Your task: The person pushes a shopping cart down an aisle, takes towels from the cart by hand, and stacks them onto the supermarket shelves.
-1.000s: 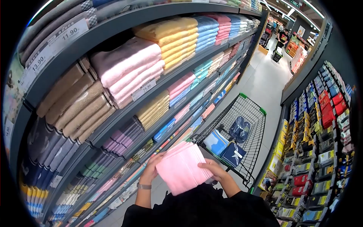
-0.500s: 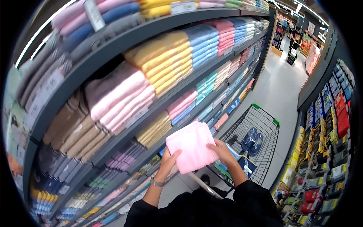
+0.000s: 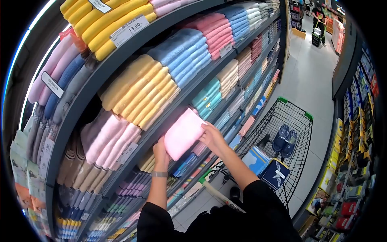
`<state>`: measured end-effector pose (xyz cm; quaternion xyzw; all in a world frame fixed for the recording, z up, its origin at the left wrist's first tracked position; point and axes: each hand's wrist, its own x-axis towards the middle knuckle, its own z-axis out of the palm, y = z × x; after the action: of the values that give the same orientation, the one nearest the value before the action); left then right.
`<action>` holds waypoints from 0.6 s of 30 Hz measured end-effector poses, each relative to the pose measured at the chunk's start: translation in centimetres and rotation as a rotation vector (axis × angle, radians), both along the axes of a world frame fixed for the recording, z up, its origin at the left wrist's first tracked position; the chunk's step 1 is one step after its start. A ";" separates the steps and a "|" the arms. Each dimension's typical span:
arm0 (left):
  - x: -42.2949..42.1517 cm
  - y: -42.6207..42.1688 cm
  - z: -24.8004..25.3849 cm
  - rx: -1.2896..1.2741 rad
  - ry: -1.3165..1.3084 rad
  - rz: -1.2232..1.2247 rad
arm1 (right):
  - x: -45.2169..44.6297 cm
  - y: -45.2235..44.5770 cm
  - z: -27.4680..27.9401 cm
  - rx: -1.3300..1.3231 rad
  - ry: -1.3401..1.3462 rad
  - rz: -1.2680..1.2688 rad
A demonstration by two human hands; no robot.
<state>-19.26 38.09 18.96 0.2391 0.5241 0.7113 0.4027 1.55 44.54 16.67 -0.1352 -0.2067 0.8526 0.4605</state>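
Observation:
A folded pink towel (image 3: 183,134) is held between my two hands in front of the shelves. My left hand (image 3: 161,150) grips its lower left edge, with the fingers mostly hidden behind it. At the right edge, my right hand (image 3: 211,136) pinches the towel with the thumb on top. Behind the towel are shelf stacks, with turquoise folded towels (image 3: 207,99) just above and right of it. A pale pink stack (image 3: 109,139) lies to the left, beside yellow towels (image 3: 139,90) and blue towels (image 3: 179,52).
A wire shopping cart (image 3: 300,163) stands to my right, holding dark blue slippers (image 3: 284,140), a blue-and-white package (image 3: 254,160) and a navy item (image 3: 275,173). Packaged goods hang on the right-hand rack (image 3: 350,177). Farther down the aisle, a person (image 3: 318,20) stands with a cart.
Both hands have carried the pink towel left and up, closer to the shelf, and it is now tilted. The view has shifted, showing more of the cart.

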 end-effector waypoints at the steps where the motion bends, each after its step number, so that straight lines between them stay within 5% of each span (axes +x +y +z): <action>1: -0.7 1.1 -0.6 -0.011 -0.062 0.057 | -0.7 0.7 -0.1 0.007 0.035 0.000; 7: -3.4 5.4 -1.5 0.059 -0.244 0.113 | -4.7 4.7 0.3 0.018 0.018 -0.007; 18: -9.0 7.8 -3.1 0.197 -0.399 0.164 | -6.8 8.0 0.6 0.187 -0.524 0.078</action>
<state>-28.23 45.88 15.90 0.0887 0.3799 0.8227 0.4136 -5.28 52.54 17.31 -0.2998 -0.4018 0.7829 0.3685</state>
